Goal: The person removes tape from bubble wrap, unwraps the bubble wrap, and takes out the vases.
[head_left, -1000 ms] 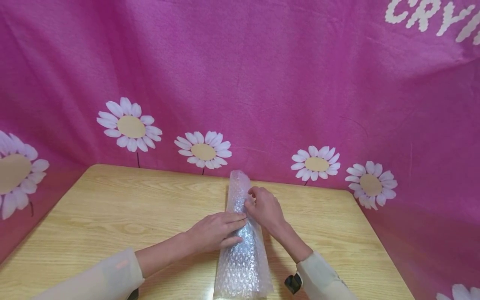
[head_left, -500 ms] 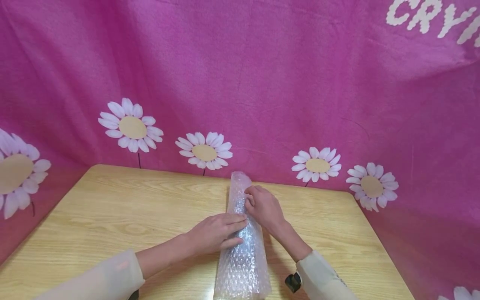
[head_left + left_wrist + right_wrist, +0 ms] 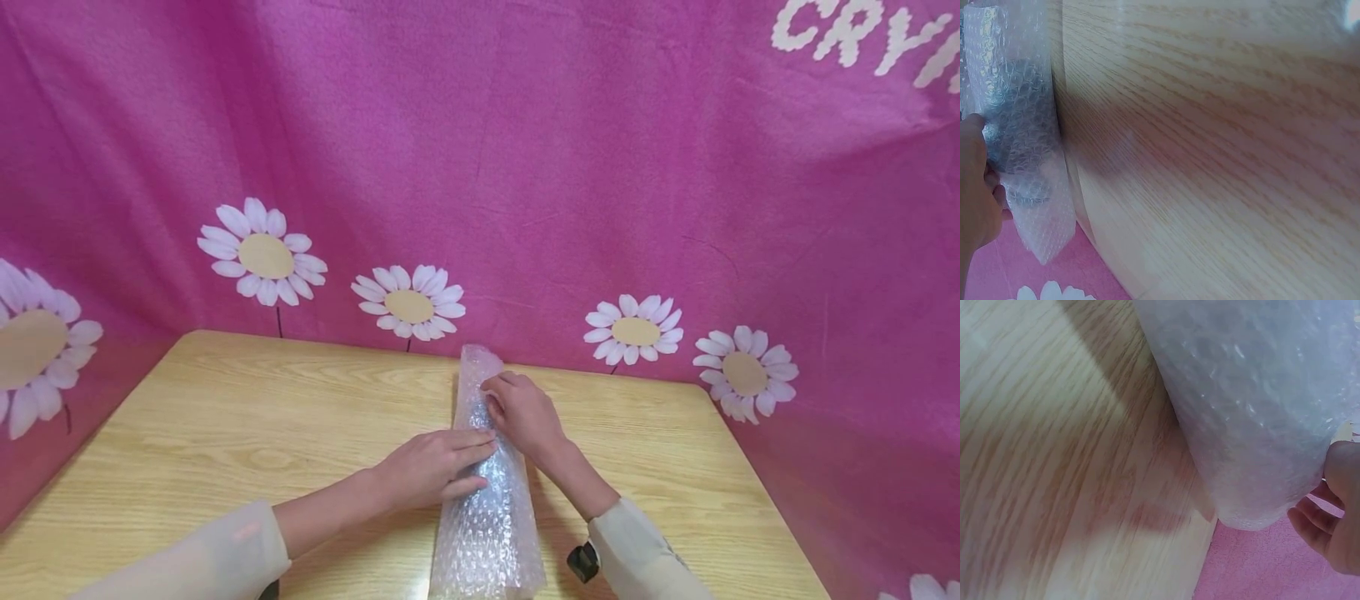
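Note:
A sheet of clear bubble wrap (image 3: 487, 533) lies as a long roll down the middle of the table in the head view. Through its layers a dark shape shows in the left wrist view. Resting flat on top of the roll, my left hand (image 3: 431, 467) has its fingers fairly straight across it, thumb toward the near side. Just beyond, my right hand (image 3: 528, 417) bends its fingers and pinches the wrap near the right edge. In the right wrist view the thumb touches the bubble wrap (image 3: 1254, 412), with the fingers curled below.
The wooden table (image 3: 247, 417) runs back to a pink cloth (image 3: 480, 167) printed with daisies. The far end of the roll reaches the table's back edge. Cloth also hangs along both sides.
My right hand has shifted slightly left over the wrap. My left hand stays in place on the roll.

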The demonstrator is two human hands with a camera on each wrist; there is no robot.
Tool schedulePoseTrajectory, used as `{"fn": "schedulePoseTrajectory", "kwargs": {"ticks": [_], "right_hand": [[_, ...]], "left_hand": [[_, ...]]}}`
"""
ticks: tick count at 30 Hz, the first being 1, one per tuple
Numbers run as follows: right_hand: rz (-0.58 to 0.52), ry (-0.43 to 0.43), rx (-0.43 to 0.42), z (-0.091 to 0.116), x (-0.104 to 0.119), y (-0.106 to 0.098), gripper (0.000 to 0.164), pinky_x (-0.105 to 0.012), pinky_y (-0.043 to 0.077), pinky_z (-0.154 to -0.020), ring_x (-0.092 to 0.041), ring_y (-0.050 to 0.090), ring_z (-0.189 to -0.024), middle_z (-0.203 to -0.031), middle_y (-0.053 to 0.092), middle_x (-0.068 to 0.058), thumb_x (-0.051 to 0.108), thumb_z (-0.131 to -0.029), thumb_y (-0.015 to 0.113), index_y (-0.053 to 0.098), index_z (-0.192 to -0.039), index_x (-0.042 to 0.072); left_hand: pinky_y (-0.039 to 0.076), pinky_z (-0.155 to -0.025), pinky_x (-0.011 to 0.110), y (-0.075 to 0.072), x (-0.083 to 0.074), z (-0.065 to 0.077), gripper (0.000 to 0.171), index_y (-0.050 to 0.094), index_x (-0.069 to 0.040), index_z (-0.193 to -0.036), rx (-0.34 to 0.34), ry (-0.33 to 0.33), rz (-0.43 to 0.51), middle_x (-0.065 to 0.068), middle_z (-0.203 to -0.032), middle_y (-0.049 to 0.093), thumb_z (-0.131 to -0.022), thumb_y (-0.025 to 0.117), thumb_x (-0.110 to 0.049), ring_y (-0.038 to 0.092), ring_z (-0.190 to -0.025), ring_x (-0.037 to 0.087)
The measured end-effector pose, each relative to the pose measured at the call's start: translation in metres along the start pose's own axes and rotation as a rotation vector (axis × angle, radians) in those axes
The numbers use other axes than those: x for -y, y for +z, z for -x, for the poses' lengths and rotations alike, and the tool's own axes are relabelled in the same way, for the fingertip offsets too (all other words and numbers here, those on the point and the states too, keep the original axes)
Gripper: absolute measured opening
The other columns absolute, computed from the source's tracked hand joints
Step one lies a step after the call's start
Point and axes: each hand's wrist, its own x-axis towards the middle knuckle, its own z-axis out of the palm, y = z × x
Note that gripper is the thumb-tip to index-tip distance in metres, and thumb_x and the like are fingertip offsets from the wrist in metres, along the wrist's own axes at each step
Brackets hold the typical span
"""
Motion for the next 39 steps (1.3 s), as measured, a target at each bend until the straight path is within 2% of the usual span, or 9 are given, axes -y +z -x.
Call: {"fn": "schedulePoseTrajectory", "kwargs": {"ticks": [6, 16, 28, 39], "right_hand": [[0.063, -0.069, 0.001, -0.003, -0.001, 0.001, 0.013, -0.035, 0.057, -0.067, -0.023, 0.064, -0.085, -0.096, 0.069, -0.002, 0.000, -0.085, 0.072, 0.074, -0.093, 0.011], [0.108, -0.092, -0.003, -0.004, -0.003, 0.005, 0.010, -0.033, 0.056, -0.060, -0.022, 0.061, -0.076, -0.091, 0.067, -0.002, 0.002, -0.084, 0.076, 0.073, -0.089, 0.010], [0.052, -0.028, -0.005, -0.003, -0.007, 0.007, 0.014, -0.035, 0.054, -0.056, -0.022, 0.060, -0.073, -0.083, 0.063, -0.001, -0.001, -0.086, 0.070, 0.066, -0.084, 0.012], [-0.057, 0.095, 0.009, 0.000, -0.007, 0.011, 0.010, -0.039, 0.056, -0.069, -0.023, 0.064, -0.083, -0.090, 0.067, -0.004, 0.000, -0.089, 0.067, 0.069, -0.093, 0.009]], "left_hand": [[0.045, -0.105, 0.033, -0.001, -0.001, 0.000, 0.049, 0.064, -0.003, -0.133, -0.002, 0.000, -0.009, 0.010, -0.139, 0.059, -0.098, 0.064, -0.037, 0.055, -0.128, 0.021], [0.045, -0.104, 0.032, -0.001, -0.001, -0.001, 0.049, 0.064, -0.004, -0.133, 0.008, -0.004, -0.022, 0.009, -0.139, 0.059, -0.098, 0.063, -0.037, 0.055, -0.128, 0.020], [0.046, -0.103, 0.031, -0.001, -0.001, -0.002, 0.048, 0.064, -0.004, -0.132, -0.012, -0.006, -0.023, 0.009, -0.137, 0.060, -0.097, 0.065, -0.036, 0.056, -0.126, 0.019], [0.046, -0.103, 0.031, -0.002, -0.002, -0.002, 0.048, 0.064, -0.004, -0.132, -0.014, -0.008, -0.006, 0.009, -0.138, 0.059, -0.097, 0.065, -0.036, 0.055, -0.127, 0.019]]}}
